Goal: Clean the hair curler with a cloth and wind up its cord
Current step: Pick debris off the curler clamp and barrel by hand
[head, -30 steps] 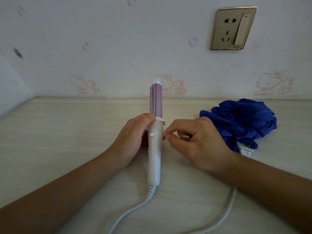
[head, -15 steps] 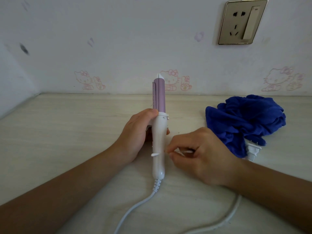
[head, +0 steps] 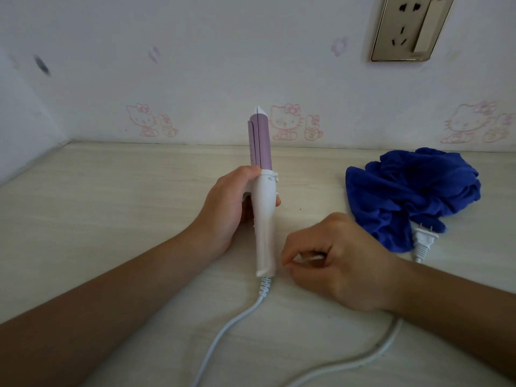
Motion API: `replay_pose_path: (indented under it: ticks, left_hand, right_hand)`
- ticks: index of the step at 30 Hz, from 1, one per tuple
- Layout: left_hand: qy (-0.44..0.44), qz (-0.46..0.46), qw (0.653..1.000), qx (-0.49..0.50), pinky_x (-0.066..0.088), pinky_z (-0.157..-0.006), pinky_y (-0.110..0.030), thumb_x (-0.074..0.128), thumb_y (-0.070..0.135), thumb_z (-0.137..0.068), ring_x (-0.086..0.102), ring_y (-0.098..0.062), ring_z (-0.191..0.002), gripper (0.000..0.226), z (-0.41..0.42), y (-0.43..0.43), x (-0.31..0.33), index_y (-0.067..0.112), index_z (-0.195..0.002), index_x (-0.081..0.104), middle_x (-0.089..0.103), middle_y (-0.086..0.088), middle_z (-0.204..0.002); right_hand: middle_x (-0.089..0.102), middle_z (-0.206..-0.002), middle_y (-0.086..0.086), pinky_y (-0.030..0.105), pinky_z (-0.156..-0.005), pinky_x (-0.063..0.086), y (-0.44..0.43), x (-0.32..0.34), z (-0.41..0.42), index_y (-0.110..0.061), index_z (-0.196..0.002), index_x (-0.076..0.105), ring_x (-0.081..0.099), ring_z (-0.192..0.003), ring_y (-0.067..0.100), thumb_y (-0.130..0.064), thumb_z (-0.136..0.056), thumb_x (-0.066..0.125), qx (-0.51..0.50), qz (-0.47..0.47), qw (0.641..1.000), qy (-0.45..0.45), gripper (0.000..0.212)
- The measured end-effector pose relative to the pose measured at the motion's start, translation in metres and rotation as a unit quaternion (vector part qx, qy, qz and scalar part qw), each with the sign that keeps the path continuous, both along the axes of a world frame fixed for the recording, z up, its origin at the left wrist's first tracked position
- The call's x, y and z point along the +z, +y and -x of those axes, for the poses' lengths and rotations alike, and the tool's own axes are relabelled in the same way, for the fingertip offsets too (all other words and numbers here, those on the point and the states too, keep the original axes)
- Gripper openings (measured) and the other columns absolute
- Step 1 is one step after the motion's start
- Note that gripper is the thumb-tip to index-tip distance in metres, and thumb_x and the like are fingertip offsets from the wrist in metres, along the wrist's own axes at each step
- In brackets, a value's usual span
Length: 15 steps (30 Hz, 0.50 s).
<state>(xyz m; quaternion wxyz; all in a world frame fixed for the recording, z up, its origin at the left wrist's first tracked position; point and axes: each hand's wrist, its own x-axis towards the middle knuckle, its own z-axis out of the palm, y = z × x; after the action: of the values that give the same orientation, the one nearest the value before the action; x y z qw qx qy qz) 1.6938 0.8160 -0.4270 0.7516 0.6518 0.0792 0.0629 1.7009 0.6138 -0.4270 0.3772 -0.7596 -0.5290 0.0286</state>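
Pale table (head: 111, 219) under cartoon-cat wallpaper (head: 284, 121), left hand (head: 223, 208) wrapped round hair curler (head: 265, 219), right hand (head: 343, 261) fingers (head: 301, 244) pinching white strip (head: 310, 258)

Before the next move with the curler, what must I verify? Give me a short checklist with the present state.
1. Plug out of the wall socket: ok, it lies on the table.
2. Left hand grips the hair curler handle: ok.
3. Cloth in hand: not ok, it lies crumpled beside the plug.
4. Cord wound up: not ok, loose on the table.
5. Right hand free: not ok, it pinches a thin white item.
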Motion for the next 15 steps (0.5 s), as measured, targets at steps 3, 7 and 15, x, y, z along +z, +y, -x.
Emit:
replay_pose_path:
  ticks: [3, 7, 15]
  left_hand:
    - [-0.001, 0.007, 1.0, 0.005, 0.04, -0.045, -0.027, 0.05, 0.045, -0.088, 0.059, -0.02, -0.054, 0.045, -0.001, 0.0, 0.0, 0.006, -0.1, 0.071, 0.072, -0.013, -0.073]
    - [-0.005, 0.001, 1.0, -0.006, 0.041, -0.044, -0.026, 0.049, 0.047, -0.09, 0.058, -0.019, -0.053, 0.045, -0.001, 0.0, 0.001, 0.007, -0.101, 0.069, 0.071, -0.011, -0.073]
    - [-0.042, -0.079, 0.995, -0.031, 0.05, -0.072, -0.044, 0.068, 0.062, -0.082, 0.067, -0.022, -0.072, 0.047, 0.003, 0.0, 0.001, 0.017, -0.097, 0.072, 0.074, -0.007, -0.079]
  right_hand:
    - [0.058, -0.054, -0.006, 0.01, -0.052, 0.034, 0.0, -0.001, 0.003, -0.018, -0.079, 0.076, 0.053, -0.047, 0.015, -0.007, -0.084, 0.07, 0.01, 0.018, 1.0, -0.01, 0.013]
    - [0.053, -0.052, -0.006, 0.015, -0.051, 0.035, 0.0, -0.003, 0.0, -0.017, -0.08, 0.074, 0.048, -0.045, 0.013, -0.009, -0.087, 0.07, -0.016, -0.027, 1.0, -0.003, 0.011]
    - [0.036, -0.047, -0.013, 0.019, -0.048, 0.032, 0.001, -0.002, -0.013, -0.016, -0.08, 0.074, 0.036, -0.042, 0.009, -0.012, -0.089, 0.069, -0.123, -0.121, 0.985, -0.009, 0.011]
